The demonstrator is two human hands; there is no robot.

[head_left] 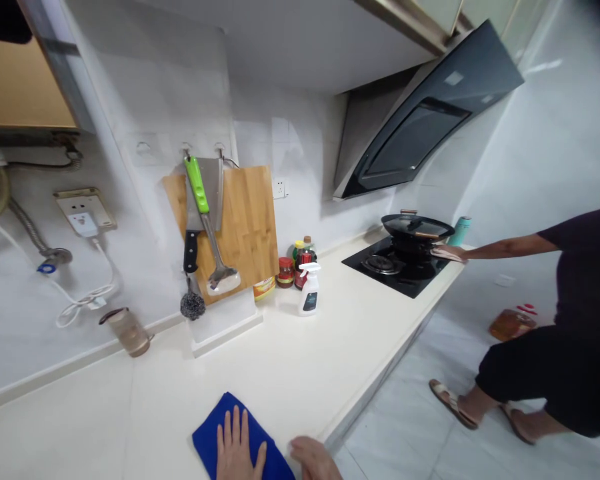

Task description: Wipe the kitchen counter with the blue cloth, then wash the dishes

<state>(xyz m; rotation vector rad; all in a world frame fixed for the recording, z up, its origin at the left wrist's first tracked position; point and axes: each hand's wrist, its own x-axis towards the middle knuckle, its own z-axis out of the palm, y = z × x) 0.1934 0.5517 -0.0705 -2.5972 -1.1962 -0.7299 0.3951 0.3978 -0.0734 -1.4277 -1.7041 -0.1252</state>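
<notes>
My left hand [239, 448] lies flat with fingers spread on a folded blue cloth [211, 432], which rests on the white countertop [280, 360]. Just right of the cloth, my right hand [314, 457] is over the counter's front edge; its fingers are blurred and partly cut off by the frame's bottom, so whether it holds anything cannot be made out. Farther back on the counter stands a white spray bottle [309, 291].
A person [583, 287] at the right wipes beside the black stove [405, 270] with a light cloth. A covered wok [416, 228] sits on it. Jars, a cutting board [253, 227] and hanging utensils are at the wall; a pitcher [129, 332] stands left.
</notes>
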